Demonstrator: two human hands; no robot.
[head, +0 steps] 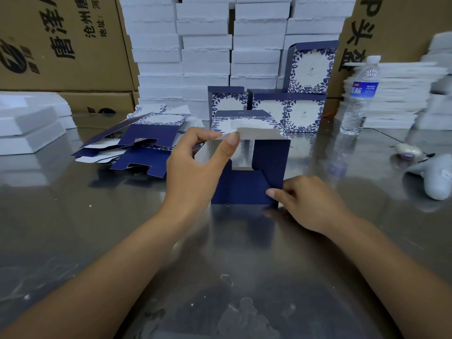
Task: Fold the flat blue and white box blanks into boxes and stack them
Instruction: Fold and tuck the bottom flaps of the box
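One open-ended box (247,189), left hand (195,167) pinching flap (259,133), right hand (308,204) pinching corner

folded boxes (303,113) partly hidden — bottle label (364,88) blurred.

A shiny metal table (73,228) fills the foreground and mirrors soft light. Behind it, brown cardboard cartons (61,45) printed with black characters flank tall stacks of white slabs (205,45).

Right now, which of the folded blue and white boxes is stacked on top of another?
The raised box at the back right, beside the brown carton. It rests on the row of folded boxes, which all stand on the metal table.
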